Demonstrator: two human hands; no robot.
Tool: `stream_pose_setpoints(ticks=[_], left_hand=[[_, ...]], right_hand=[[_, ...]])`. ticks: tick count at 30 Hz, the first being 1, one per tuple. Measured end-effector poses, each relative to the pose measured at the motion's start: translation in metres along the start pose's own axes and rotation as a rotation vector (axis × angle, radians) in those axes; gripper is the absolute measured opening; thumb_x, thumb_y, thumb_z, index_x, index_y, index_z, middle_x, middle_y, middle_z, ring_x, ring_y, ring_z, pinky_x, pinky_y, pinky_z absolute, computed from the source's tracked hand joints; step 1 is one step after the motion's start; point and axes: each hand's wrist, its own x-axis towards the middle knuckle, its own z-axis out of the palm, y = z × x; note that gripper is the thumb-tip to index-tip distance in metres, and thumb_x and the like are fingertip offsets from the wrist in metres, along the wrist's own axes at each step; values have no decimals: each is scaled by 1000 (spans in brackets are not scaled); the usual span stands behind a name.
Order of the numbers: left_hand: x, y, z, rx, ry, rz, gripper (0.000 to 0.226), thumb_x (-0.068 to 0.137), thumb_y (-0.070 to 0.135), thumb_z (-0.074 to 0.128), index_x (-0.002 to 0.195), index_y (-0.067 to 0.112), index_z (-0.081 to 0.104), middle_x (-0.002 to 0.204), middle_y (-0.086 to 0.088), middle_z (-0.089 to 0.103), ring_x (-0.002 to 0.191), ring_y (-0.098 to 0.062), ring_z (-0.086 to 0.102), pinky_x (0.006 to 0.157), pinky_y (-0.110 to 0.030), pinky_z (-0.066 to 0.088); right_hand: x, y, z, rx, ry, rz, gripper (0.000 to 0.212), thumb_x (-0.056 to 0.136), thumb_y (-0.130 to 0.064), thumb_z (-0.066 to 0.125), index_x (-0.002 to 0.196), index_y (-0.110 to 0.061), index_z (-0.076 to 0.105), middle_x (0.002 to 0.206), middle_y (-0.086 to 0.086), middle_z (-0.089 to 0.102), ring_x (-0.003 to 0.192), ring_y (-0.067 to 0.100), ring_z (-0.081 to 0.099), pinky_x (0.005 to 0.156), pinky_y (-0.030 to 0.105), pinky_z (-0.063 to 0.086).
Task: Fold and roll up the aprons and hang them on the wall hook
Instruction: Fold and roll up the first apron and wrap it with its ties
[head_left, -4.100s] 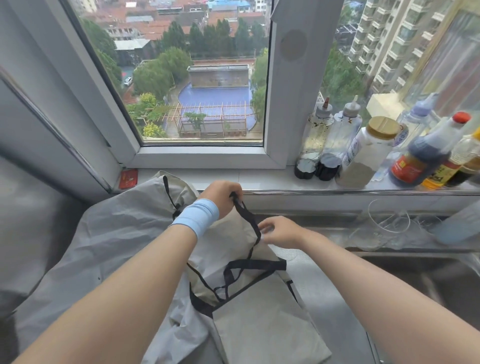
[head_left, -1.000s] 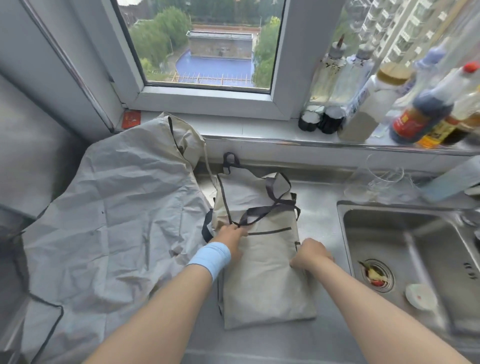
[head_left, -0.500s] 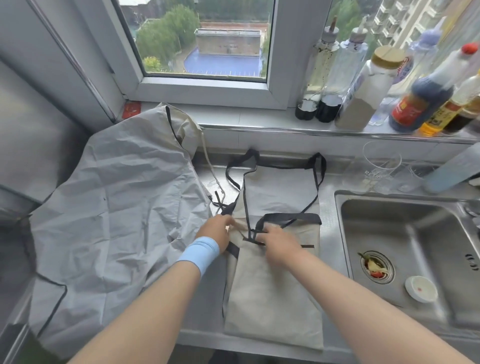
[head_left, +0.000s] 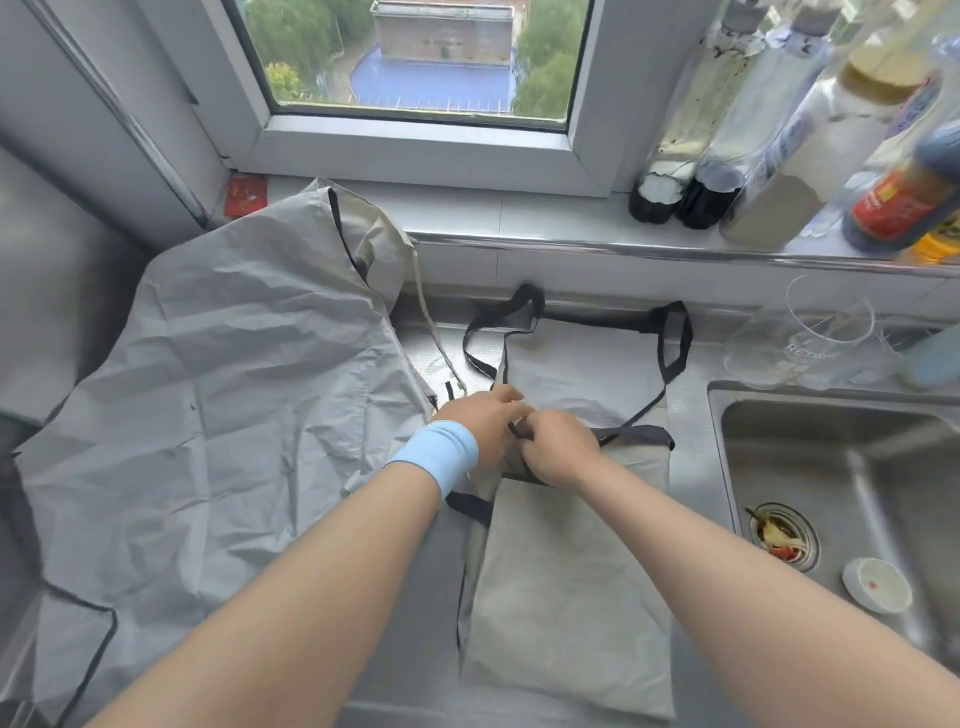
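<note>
Head view, near to far. Item one: folded apron (head_left: 566, 587), beige with black trim, one piece, lying flat on the steel bench (head_left: 693, 467) as a narrow panel that reaches the near edge. Item two: left grip (head_left: 483, 421), blue wristband at the wrist, and right grip (head_left: 558, 452), touching each other above the panel's middle; both have their fingers curled and pinch the black ties (head_left: 639, 434) between them. The neck loop (head_left: 675, 343) lies spread on the bench beyond. Item three: second apron (head_left: 218, 415), grey, one piece, unfolded and creased, draped over the surface to the left. Aprons counted: two. Progress, as judged: the first is folded but not yet rolled, its ties apparently being gathered; the second is untouched; neither hangs, and no wall hook is in view, so most of the task remains. Item four: sink (head_left: 857, 467), one, to the right, holding one strainer (head_left: 779, 535) with scraps and one white cap (head_left: 877, 584). Item five: clear glassware (head_left: 810, 343) behind the sink, count uncertain. Item six: bottles (head_left: 711, 202) on the windowsill, at least five, blurred. Item seven: one red card (head_left: 247, 195) at the sill's left end.
</note>
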Motion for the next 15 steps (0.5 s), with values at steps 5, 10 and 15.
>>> stream_pose_setpoints(ticks=[5,10,15], left_hand=[[22,-9,-5,61,-26,-103,29,97,30,42,115,27,65,123,1,48,108,-26,56,90,-38,46],[36,-24,-1,-175,75,-192,23,96,27,46,106,23,66,115,-2,53,105,-27,56,90,-37,47],[35,-25,7,-217,112,-199,19,95,28,49,103,26,66,117,2,50,102,-25,58,83,-32,45]], right_hand=[[8,15,8,107,226,-40,14,92,-34,59,102,-25,64,103,-5,67,95,20,61,73,33,44],[3,16,13,50,217,39,25,77,-47,68,78,-25,58,84,-10,62,84,16,59,67,31,43],[5,16,14,71,166,162,9,80,-24,59,87,-27,65,95,-5,68,96,22,61,69,30,43]])
